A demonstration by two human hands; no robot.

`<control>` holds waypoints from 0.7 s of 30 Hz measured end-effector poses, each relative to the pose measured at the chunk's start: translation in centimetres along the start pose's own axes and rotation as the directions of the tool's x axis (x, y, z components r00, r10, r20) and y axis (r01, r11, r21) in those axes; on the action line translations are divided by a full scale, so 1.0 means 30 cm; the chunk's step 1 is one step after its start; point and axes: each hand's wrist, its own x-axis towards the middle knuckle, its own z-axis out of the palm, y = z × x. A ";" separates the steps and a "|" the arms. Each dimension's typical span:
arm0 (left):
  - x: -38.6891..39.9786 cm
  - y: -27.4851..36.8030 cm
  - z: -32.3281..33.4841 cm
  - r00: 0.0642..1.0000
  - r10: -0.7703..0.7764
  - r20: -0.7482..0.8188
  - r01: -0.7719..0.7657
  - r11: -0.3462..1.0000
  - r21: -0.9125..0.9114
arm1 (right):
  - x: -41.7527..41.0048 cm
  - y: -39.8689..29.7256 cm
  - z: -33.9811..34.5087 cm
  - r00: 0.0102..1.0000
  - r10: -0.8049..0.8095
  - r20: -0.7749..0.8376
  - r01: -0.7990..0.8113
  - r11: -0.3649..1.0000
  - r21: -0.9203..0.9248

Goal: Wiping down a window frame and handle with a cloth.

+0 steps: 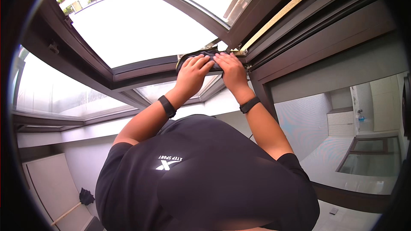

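A dark cloth (200,58) lies bunched over the lower rail of a brown window frame (144,72), close to the frame's right corner. My left hand (194,70) rests on the cloth's middle with its fingers bent over it. Beside it, my right hand (231,70) presses on the cloth's right end, near the metal hinge hardware (239,52). The fingertips of both hands almost meet. Whether the fingers pinch the cloth or only lie on it is partly hidden by the hands' backs.
An opened window sash (192,4) stands outward above my hands. Another glass pane (64,86) is at the left, and a glass panel (337,128) at the right. A wooden-handled tool with a dark head (86,196) leans at lower left.
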 end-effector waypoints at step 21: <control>-0.385 -0.270 -0.517 0.947 -0.263 -0.184 0.303 0.922 0.242 | 0.261 -0.596 0.313 0.960 -0.279 -0.033 0.277 0.918 0.284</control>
